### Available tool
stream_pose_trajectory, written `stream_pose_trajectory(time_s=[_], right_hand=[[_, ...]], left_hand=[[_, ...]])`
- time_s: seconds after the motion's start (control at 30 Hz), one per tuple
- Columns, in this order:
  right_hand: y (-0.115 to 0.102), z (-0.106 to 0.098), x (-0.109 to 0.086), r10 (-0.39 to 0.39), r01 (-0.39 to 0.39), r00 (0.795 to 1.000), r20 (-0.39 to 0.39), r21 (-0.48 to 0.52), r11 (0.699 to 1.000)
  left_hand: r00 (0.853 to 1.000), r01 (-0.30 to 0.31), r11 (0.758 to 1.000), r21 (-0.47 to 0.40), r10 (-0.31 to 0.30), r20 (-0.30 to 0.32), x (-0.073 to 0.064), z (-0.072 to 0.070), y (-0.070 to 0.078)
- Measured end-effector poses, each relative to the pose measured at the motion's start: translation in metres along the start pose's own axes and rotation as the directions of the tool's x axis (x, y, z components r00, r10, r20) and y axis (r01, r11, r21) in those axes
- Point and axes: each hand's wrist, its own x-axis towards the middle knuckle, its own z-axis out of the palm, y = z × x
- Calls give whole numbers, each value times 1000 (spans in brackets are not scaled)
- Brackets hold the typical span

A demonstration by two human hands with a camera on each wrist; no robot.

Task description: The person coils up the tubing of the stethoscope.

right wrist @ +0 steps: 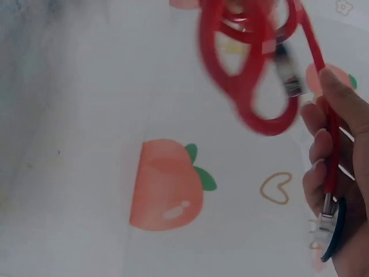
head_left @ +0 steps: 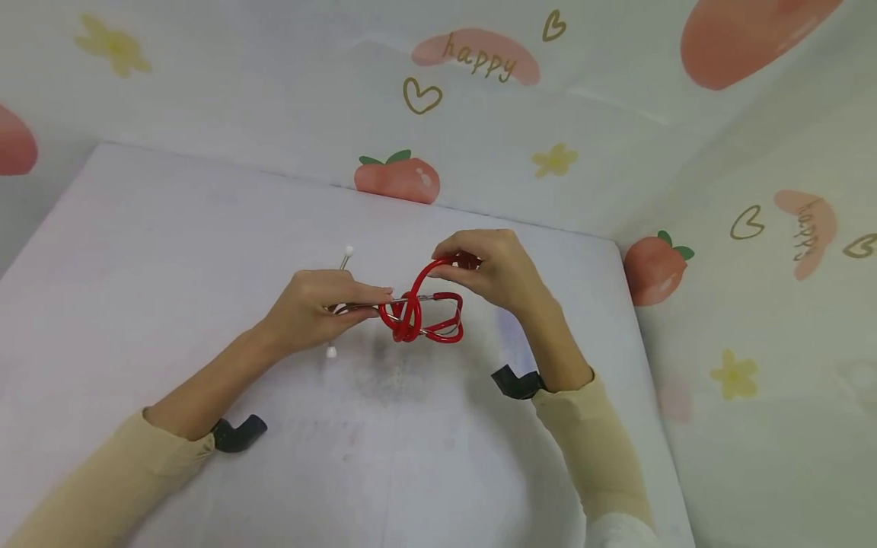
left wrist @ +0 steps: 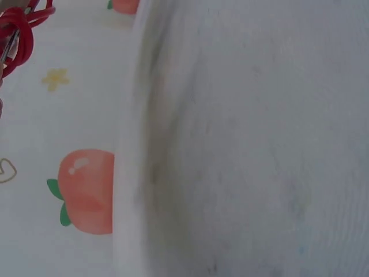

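A stethoscope with red tubing (head_left: 411,323) is held up above the table, its tube wound in loops around its metal ear tubes. My left hand (head_left: 315,304) pinches the metal part between thumb and fingers. One white ear tip (head_left: 349,251) sticks out above that hand and another ear tip (head_left: 332,352) below it. The right hand (head_left: 503,266) grips the free end of the tube. In the right wrist view the chest piece (right wrist: 333,231), with a dark rim, lies against the palm. The left wrist view catches only some red loops (left wrist: 20,34) at its corner.
The white table (head_left: 308,472) spreads beneath both hands. Behind it and to the right stand walls covered with a printed cloth (head_left: 274,91) of peaches, flowers and hearts. A dark curved piece (head_left: 240,434) projects from each sleeve cuff.
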Motion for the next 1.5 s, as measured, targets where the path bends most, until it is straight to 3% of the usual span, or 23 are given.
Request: stream_pose_trajectory(time_s=[0.1,0.23,0.33,0.43,0.57,0.7,0.77,0.83,1.0,1.1,1.23,1.3,1.37,1.43,1.5], right_hand=[[8,6,1,-2,3,1000,-31,61,998],[20,15,1,24,-18,999,-25,214,977],[26,25,0,66,-64,998,6,338,939],[31,36,-4,125,-134,991,49,453,881],[32,51,-12,237,-265,964,122,552,791],[30,68,-21,346,-389,920,184,542,745],[29,76,-25,388,-434,899,202,522,734],[28,84,-28,419,-473,879,227,532,703],[27,100,-35,460,-487,862,212,598,637],[23,107,-39,500,-492,848,176,613,618],[17,115,-42,537,-487,838,95,575,658],[13,118,-43,532,-466,846,31,525,712],[8,119,-44,504,-437,862,-54,422,794],[4,118,-45,447,-402,885,-135,264,877],[0,116,-45,369,-357,909,-194,95,929]], left_hand=[[1000,-3,1000,-30,3,4,2,1,3],[999,-40,997,-66,40,-5,4,1,5],[999,-48,995,-93,46,-20,5,0,6],[999,-33,994,-101,30,-33,5,0,6],[997,-27,997,-74,21,-76,7,-2,4],[992,4,999,-33,-8,-130,7,-5,0],[990,28,1000,-6,-29,-138,7,-6,-2],[989,51,998,23,-47,-140,6,-6,-3],[975,130,988,78,-114,-189,3,-7,-10],[964,176,980,97,-152,-216,1,-7,-15],[948,220,966,137,-179,-262,-2,-9,-20],[938,239,957,164,-184,-293,-3,-9,-23],[931,255,948,188,-188,-313,-4,-10,-25],[930,264,941,212,-190,-315,-5,-10,-26],[930,271,938,218,-197,-310,-6,-11,-27]])
